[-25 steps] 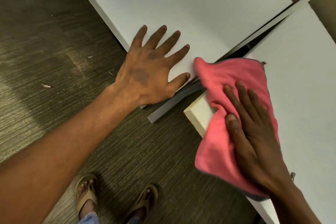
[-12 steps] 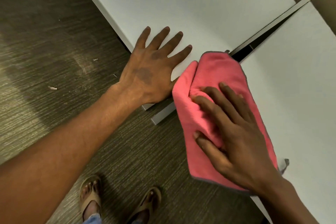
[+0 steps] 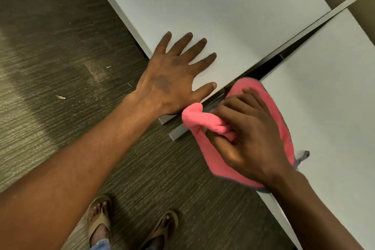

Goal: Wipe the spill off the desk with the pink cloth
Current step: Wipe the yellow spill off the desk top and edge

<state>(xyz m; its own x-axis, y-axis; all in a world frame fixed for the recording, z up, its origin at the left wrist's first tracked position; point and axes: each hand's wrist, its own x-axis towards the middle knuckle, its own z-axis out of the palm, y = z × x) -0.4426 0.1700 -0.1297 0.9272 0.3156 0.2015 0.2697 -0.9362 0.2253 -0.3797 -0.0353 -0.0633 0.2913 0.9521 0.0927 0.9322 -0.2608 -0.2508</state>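
R hand [image 3: 249, 138] grip bunched round pink cloth [image 3: 269, 107] at desk [image 3: 324, 87] corner; L hand [image 3: 172, 79] spread flat

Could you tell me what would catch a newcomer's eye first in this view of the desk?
The pink cloth stands out, bunched at the near corner of the right-hand white desk and gripped by the right hand. Next comes the left hand, spread flat on the neighbouring white desk across a dark gap. Below, sandalled feet stand on dark carpet.
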